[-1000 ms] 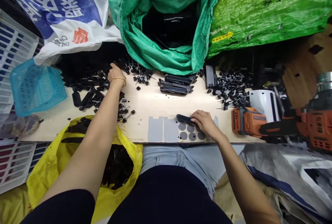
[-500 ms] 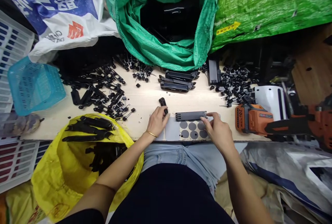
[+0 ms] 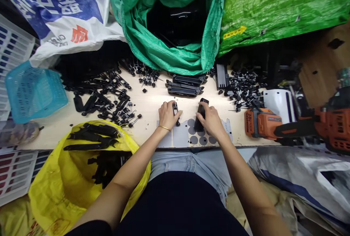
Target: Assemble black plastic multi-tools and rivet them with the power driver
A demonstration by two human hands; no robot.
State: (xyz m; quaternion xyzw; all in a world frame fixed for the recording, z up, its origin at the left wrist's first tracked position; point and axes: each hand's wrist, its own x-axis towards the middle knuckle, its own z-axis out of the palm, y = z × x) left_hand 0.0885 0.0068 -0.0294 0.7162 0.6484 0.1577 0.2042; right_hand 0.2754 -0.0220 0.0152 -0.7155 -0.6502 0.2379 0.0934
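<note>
My left hand (image 3: 166, 115) is closed on a small black plastic clip (image 3: 175, 109), its thumb and fingers along the part. My right hand (image 3: 213, 121) grips a longer black plastic bar (image 3: 200, 116), which now stands lengthwise, pointing away from me. Both parts are just above or on a grey sheet (image 3: 180, 135) with dark round pads (image 3: 202, 140) at the bench's front edge. The two parts are apart, side by side. Beyond my hands lie several long black folding pieces (image 3: 185, 89) in a stack.
Small black parts with metal pins are heaped at left (image 3: 120, 108) and right (image 3: 246, 90). A green sack (image 3: 128, 28) stands behind, a yellow bag (image 3: 49, 188) at front left. A blue basket (image 3: 35, 93) sits left; an orange cordless tool (image 3: 264, 123) lies right.
My right hand has turned the long bar from crosswise to lengthwise and moved left. The clip in my left hand has been turned and lies nearer the bar.
</note>
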